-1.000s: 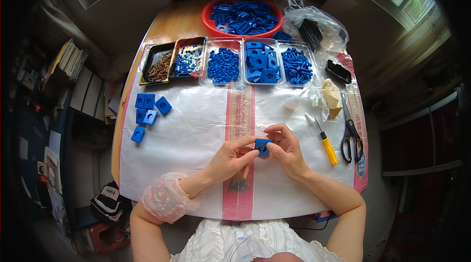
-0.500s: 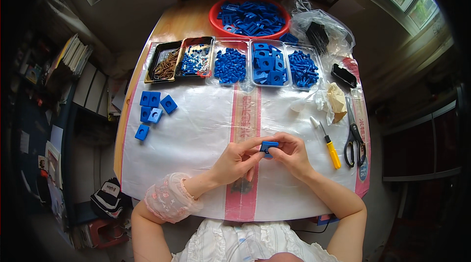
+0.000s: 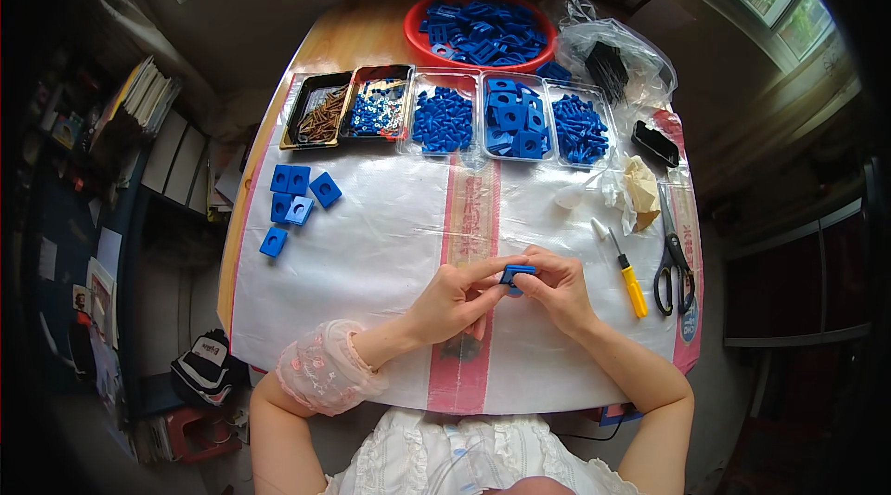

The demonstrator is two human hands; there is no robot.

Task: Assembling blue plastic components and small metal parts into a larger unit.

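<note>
Just below and right of the frame's centre, a blue block sits between the left hand, whose fingertips pinch its left side, and the right hand, curled nearly closed around its right

Printed characters run along the middle stripe of the sheet; more, with a blue oval emblem, stand by the tabletop's right edge. Beyond its near left corner, the backpack seems lettered.
</note>
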